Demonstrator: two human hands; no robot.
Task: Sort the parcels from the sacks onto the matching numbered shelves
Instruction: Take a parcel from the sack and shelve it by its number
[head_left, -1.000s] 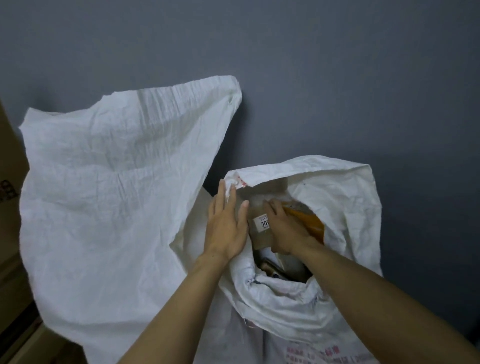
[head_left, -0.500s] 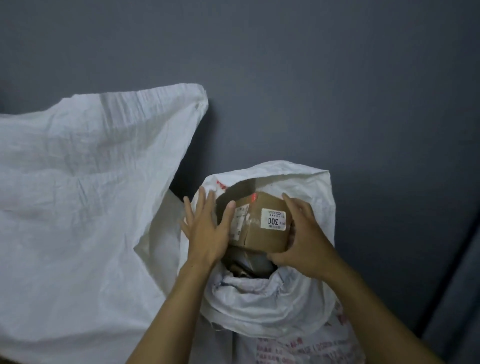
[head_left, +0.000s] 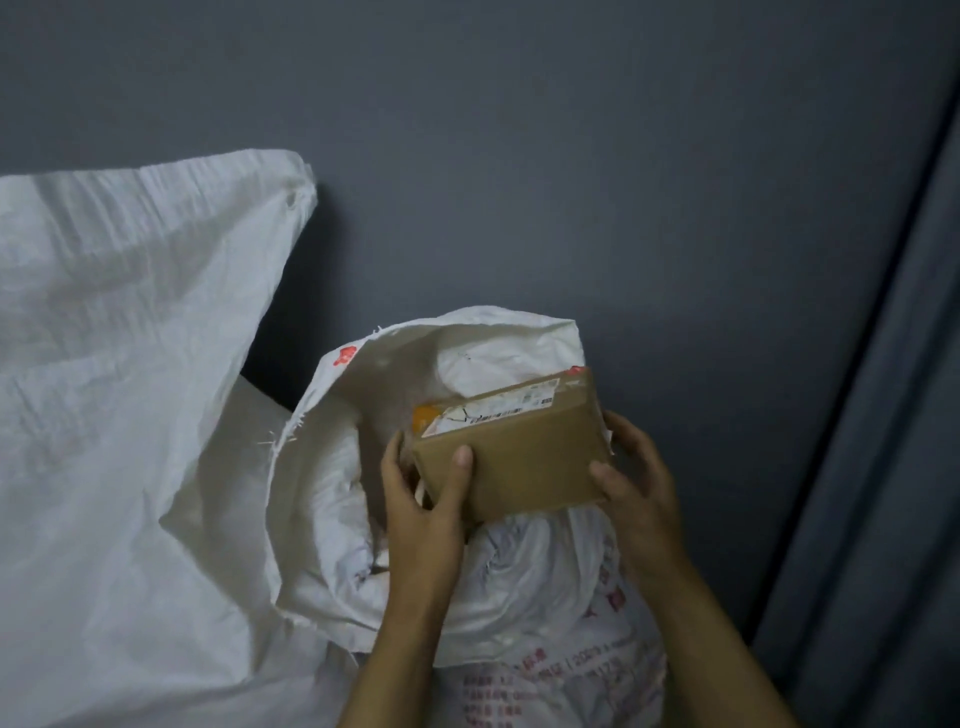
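Note:
A brown cardboard parcel with a white shipping label on its far face is held above the mouth of an open white woven sack. My left hand grips its left end, thumb on the near face. My right hand grips its right end, fingers curled behind it. The plain brown face is turned toward me. The sack's rolled-down rim has red print lower down. What else lies inside the sack is hidden.
A second, larger white sack stands at the left, closed and bulging. Behind both sacks is a dark grey wall. A grey curtain or panel edge runs down the right side.
The parcel came out of the sack and was turned, so its numbered label no longer faces me. Both hands now grip it at its ends, and it moved right.

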